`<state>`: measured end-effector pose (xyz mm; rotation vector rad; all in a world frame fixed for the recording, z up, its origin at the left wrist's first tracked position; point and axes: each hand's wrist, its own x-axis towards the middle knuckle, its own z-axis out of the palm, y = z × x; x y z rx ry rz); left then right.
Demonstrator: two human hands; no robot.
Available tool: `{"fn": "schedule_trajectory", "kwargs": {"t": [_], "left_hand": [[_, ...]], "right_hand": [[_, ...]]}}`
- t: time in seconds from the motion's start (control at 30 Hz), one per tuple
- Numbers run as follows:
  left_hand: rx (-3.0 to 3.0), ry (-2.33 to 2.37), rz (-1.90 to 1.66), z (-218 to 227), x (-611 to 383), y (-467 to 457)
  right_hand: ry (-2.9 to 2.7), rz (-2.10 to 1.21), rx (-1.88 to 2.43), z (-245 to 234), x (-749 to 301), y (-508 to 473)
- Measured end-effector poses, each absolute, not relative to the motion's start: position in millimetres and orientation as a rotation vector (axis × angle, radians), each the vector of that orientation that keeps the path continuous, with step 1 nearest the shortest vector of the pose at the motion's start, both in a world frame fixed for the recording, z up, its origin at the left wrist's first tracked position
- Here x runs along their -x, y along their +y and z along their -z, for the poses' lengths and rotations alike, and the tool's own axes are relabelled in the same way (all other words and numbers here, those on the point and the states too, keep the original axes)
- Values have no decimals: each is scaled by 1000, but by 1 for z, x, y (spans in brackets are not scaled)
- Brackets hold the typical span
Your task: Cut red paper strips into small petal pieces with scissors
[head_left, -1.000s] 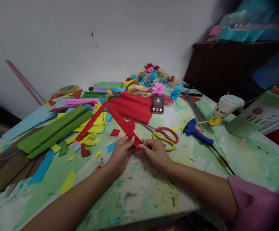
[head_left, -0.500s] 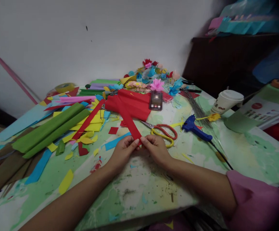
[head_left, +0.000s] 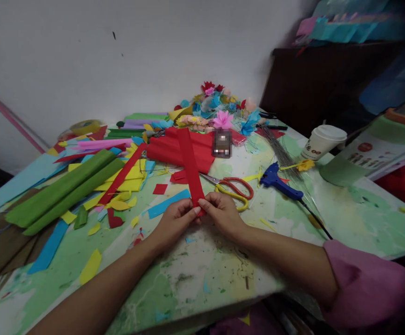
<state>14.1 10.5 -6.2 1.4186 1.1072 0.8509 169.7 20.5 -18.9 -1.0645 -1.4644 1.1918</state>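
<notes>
Both of my hands pinch the near end of a long red paper strip (head_left: 190, 163), which points away from me over the table. My left hand (head_left: 178, 218) grips it from the left, thumb on top. My right hand (head_left: 220, 210) closes on the same end from the right, its fingertips close to the left ones. Beyond the strip's far end lies a larger sheet of red crepe paper (head_left: 167, 150). Scissors (head_left: 235, 188) with red and yellow handles lie just past my right hand. A blue paper strip (head_left: 167, 203) is near my left hand.
A blue glue gun (head_left: 280, 181) with its cord lies to the right, near thin wires (head_left: 282, 151), a lidded paper cup (head_left: 324, 142) and a green container (head_left: 370, 149). Green paper rolls (head_left: 66, 193) cover the left side. Paper flowers (head_left: 222, 119) are heaped at the back.
The red strip has swung to stand straighter, its far end shifting right relative to the table. Both hands keep their hold. The whole view has shifted slightly.
</notes>
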Motion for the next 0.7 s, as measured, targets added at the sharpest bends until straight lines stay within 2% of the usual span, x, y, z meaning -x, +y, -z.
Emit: {"fn": "schedule_trajectory", "kwargs": {"t": [0.3, 0.57, 0.7], "left_hand": [[-1582, 1137, -750, 7, -17, 5], [-1448, 1152, -824, 9, -15, 6], [-1386, 1138, -829, 8, -16, 7]], "right_hand": [[-1460, -1202, 1033, 20, -170, 20], [-1599, -1219, 1036, 19, -173, 19], [-1677, -1077, 1120, 18, -173, 19]]}}
